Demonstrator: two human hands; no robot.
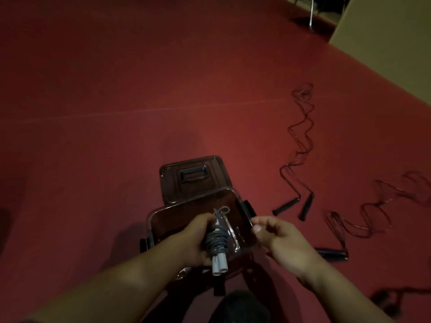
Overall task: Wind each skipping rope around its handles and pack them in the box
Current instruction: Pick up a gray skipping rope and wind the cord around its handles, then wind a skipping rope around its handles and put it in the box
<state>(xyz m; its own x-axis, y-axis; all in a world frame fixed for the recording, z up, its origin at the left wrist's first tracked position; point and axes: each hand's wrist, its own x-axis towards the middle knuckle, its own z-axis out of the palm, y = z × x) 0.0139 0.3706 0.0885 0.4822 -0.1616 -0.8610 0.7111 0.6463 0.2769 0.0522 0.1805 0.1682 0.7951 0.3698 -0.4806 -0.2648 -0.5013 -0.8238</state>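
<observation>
Over one open box (242, 206) — one wound grey rope (218, 243), left hand (194, 238).

third rope (396, 297) edge-cut (lower right), blurred

A dim room with a dark red carpeted floor (140, 89) crossed by a faint pale seam. A plain beige wall (384, 43) rises at upper right, thin metal chair legs (311, 12) beside it.

Box (163, 223) on floor (116, 89), lid (193, 178) behind it. Wound rope (217, 243) held above box. Two unwound ropes (300, 136) (373, 210) lie to its right.
</observation>
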